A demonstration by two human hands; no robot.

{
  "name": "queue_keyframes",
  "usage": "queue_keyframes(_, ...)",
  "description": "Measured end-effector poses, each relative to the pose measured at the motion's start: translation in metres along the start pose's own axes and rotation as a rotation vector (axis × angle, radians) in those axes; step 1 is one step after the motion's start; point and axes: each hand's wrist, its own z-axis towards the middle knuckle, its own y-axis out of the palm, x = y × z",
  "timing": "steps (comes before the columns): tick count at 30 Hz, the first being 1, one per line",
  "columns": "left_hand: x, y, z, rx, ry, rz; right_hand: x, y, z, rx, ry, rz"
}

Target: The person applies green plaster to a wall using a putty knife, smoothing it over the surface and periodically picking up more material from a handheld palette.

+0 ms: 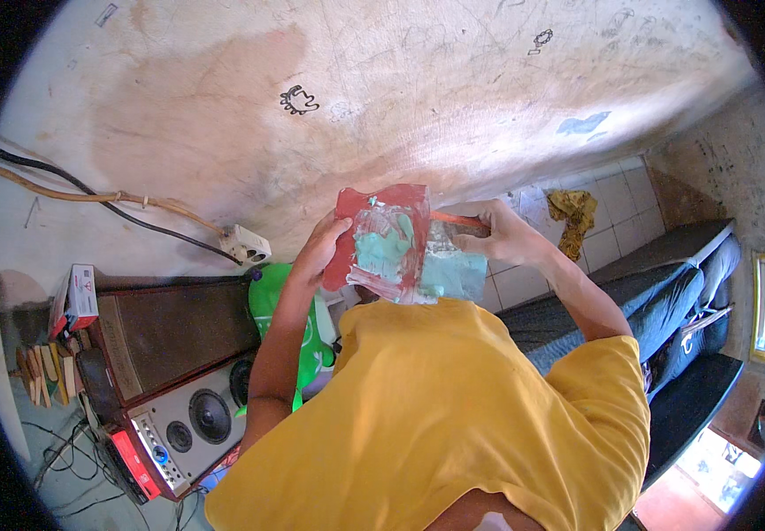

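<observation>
In front of you stands one large wall (pixel 453 106), stained and scuffed, with two black doodles on it. Your one yellow shirt (pixel 418 398) fills the lower middle. To your left are two speaker fronts: one brown grille (pixel 179 332) and one grey panel (pixel 154 425) with round cones. Off to your right, one crumpled mustard cloth (pixel 572 217) lies on white tiles (pixel 612 199). You have one dark red board (pixel 344 257), held up before your chest and bearing one smeared patch of mint-green paste (pixel 384 239). Your left hand (pixel 319 248) grips it by its left side. Your right hand (pixel 499 234) is clamped on one scraper (pixel 447 241), its blade coated with the same paste, at the board's right edge; you cannot tell whether they touch. Two cables, one black and one tan, run to one white socket (pixel 246 245).
</observation>
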Motion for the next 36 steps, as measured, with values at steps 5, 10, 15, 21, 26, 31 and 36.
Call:
queue_keyframes(5,0.011,0.011,-0.007,-0.001,-0.02,-0.016,-0.015,-0.021,0.0,0.261,-0.072,0.296)
queue_keyframes(10,0.008,0.018,-0.007,0.017,-0.067,-0.202,0.004,-0.014,-0.002,0.707,-0.485,-0.269)
queue_keyframes(15,0.025,0.035,-0.014,0.14,-0.162,-0.269,0.006,-0.003,-0.008,0.556,-0.837,-0.671)
queue_keyframes(21,0.017,0.022,-0.019,0.086,-0.052,-0.501,-0.008,0.003,-0.018,0.624,-0.826,-0.693)
queue_keyframes(26,0.04,0.029,-0.042,0.286,-0.084,-0.398,-0.021,-0.01,-0.036,0.466,-0.802,-0.775)
queue_keyframes(31,0.042,0.015,-0.049,0.161,0.214,-0.306,-0.032,-0.028,-0.027,0.869,-0.511,-0.453)
queue_keyframes(36,0.071,0.03,-0.076,0.423,0.475,-0.363,-0.1,-0.046,0.023,0.866,-0.624,0.162)
